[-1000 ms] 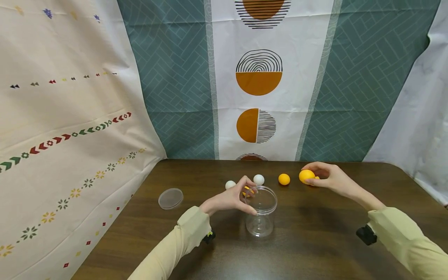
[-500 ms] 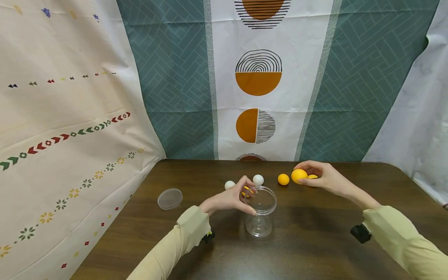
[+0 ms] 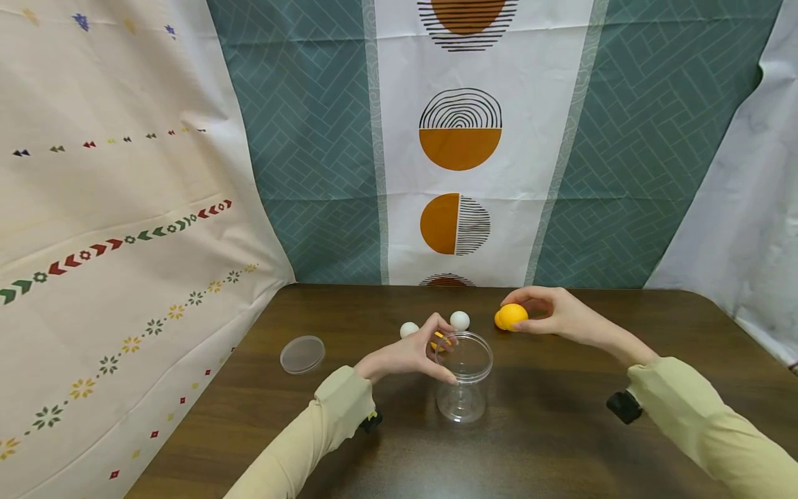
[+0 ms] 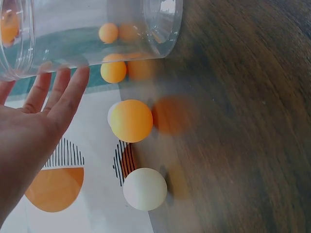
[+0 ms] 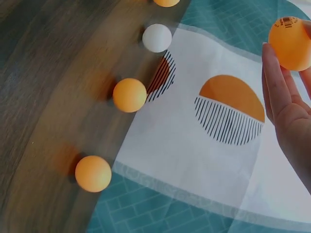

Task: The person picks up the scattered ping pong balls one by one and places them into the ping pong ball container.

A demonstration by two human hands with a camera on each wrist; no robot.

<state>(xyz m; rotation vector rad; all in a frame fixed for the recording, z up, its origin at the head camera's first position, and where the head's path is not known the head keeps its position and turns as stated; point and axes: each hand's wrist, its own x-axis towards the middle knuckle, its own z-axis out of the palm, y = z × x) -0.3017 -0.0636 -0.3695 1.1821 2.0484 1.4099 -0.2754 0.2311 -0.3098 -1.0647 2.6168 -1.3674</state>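
Observation:
My left hand (image 3: 408, 357) holds a clear plastic jar (image 3: 461, 402) near its open rim, thumb on the near side and fingers on the far side. The jar stands upright on the table. In the head view, my right hand (image 3: 557, 315) pinches an orange ping-pong ball (image 3: 515, 317) above the table, right of the jar. The right wrist view shows dark print on this held ball (image 5: 290, 46). Another orange ball (image 3: 498, 320) peeks out behind it. An orange ball (image 4: 131, 121) lies just beyond my left fingers, partly hidden by them in the head view.
Two white balls, a left one (image 3: 409, 329) and a right one (image 3: 460, 320), lie behind the jar. A round clear lid (image 3: 303, 354) lies at the left on the brown table (image 3: 561, 430). A patterned cloth (image 3: 330, 173) hangs behind the table's back edge.
My right hand has carried the orange ball leftward, and it now overlaps another orange ball in the head view. My left hand and the jar have stayed in place.

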